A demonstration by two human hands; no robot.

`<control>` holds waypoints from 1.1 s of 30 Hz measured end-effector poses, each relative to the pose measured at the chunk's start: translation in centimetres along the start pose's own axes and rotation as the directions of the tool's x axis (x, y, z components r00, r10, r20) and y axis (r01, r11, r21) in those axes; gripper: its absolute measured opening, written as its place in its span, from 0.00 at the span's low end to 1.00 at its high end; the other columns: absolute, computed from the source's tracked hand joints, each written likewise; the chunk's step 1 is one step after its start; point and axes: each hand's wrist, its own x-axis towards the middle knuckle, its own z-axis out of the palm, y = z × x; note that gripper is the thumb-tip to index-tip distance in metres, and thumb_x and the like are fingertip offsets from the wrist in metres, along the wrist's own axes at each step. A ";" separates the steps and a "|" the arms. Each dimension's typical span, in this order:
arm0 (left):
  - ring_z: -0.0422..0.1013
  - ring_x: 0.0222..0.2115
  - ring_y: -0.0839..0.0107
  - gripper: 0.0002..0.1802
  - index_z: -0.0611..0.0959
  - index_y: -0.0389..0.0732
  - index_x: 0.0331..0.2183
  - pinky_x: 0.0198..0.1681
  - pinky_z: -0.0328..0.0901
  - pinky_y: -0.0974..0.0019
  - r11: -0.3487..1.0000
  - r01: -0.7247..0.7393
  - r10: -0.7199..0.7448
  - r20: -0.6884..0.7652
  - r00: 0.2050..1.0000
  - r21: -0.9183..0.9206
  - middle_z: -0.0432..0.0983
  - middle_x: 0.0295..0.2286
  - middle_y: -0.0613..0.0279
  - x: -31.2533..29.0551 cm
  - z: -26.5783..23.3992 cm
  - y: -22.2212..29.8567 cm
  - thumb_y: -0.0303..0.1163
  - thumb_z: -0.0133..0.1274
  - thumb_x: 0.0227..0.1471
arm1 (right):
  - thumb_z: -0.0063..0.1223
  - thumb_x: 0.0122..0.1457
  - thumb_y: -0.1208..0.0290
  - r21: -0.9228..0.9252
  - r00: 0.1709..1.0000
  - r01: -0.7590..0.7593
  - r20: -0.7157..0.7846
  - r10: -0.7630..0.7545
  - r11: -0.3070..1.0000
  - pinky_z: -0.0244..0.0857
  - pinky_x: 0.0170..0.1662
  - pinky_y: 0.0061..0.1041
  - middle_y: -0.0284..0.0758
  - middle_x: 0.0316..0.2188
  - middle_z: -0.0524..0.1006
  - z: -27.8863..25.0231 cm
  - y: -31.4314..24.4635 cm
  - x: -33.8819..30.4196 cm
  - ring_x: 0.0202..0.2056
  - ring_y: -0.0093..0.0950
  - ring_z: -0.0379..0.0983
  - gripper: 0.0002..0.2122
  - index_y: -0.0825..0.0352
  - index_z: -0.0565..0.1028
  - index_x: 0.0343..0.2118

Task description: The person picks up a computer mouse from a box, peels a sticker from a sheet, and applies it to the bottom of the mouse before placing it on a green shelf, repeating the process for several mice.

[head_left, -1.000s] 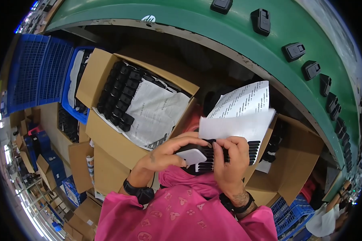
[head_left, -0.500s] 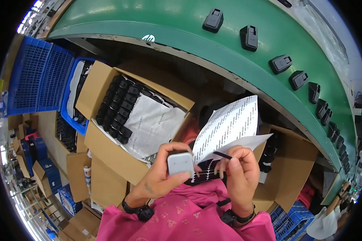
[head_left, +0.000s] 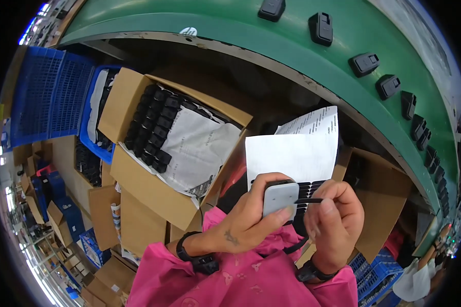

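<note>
Below centre, my left hand (head_left: 253,216) is gripping a grey block (head_left: 280,198), right hand (head_left: 338,217) pinching a black strip (head_left: 308,200) pointing left toward it.

Looked like a factory workshop. Had a long green work surface (head_left: 292,33) lined with matching black parts (head_left: 321,29), packed cardboard boxes (head_left: 143,184) and blue plastic crates (head_left: 38,97).

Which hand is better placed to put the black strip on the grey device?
Probably the right hand: it pinches the black strip near the grey device, which the left hand grips.
</note>
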 end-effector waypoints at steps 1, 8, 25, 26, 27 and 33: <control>0.68 0.41 0.68 0.26 0.60 0.34 0.52 0.46 0.64 0.65 1.000 0.005 -0.005 0.005 1.000 -0.005 0.67 0.42 0.52 0.0 0.2 0.1 0.23 0.48 0.52 | 0.46 0.61 0.74 -0.002 1.000 -0.004 -0.007 0.004 1.000 0.53 0.17 0.13 0.33 0.24 0.65 0.3 0.0 -0.2 0.16 0.14 0.57 0.07 0.71 0.64 0.31; 0.68 0.40 0.68 0.25 0.62 0.34 0.51 0.45 0.64 0.65 1.000 -0.016 0.015 0.044 0.999 0.024 0.69 0.41 0.53 0.4 0.9 -0.1 0.26 0.50 0.53 | 0.49 0.61 0.73 -0.130 0.997 0.003 -0.078 -0.014 0.991 0.58 0.20 0.13 0.32 0.28 0.68 0.7 0.0 -0.6 0.20 0.14 0.61 0.07 0.71 0.67 0.32; 0.70 0.38 0.66 0.24 0.62 0.32 0.50 0.42 0.65 0.65 0.993 -0.051 0.050 0.015 0.999 0.102 0.70 0.39 0.50 0.9 1.1 -0.3 0.27 0.49 0.54 | 0.49 0.61 0.77 -0.140 0.994 -0.024 -0.113 0.008 0.990 0.55 0.24 0.11 0.28 0.25 0.68 0.5 0.5 -0.3 0.22 0.11 0.60 0.03 0.71 0.68 0.33; 0.70 0.38 0.66 0.24 0.62 0.32 0.50 0.42 0.65 0.65 0.992 -0.055 0.054 0.011 0.998 0.113 0.71 0.39 0.50 0.9 1.1 -0.5 0.27 0.49 0.54 | 0.49 0.61 0.77 -0.141 0.993 -0.024 -0.115 0.008 0.990 0.55 0.24 0.11 0.28 0.25 0.68 0.6 0.5 -0.3 0.22 0.11 0.60 0.03 0.71 0.68 0.33; 0.70 0.38 0.66 0.24 0.62 0.32 0.50 0.42 0.65 0.65 0.991 -0.059 0.059 0.007 0.998 0.124 0.71 0.39 0.50 0.9 1.1 -0.6 0.27 0.49 0.54 | 0.49 0.61 0.78 -0.153 0.993 -0.018 -0.121 -0.001 0.988 0.55 0.24 0.11 0.28 0.26 0.68 0.7 0.5 -0.3 0.22 0.11 0.61 0.03 0.71 0.68 0.33; 0.72 0.38 0.64 0.24 0.62 0.32 0.50 0.42 0.66 0.64 0.983 -0.081 0.085 -0.013 0.996 0.164 0.72 0.39 0.48 0.8 1.1 -0.7 0.26 0.50 0.53 | 0.48 0.60 0.80 -0.177 0.991 -0.004 -0.133 -0.020 0.984 0.57 0.25 0.11 0.28 0.27 0.69 0.9 0.7 -0.3 0.23 0.11 0.62 0.02 0.72 0.68 0.33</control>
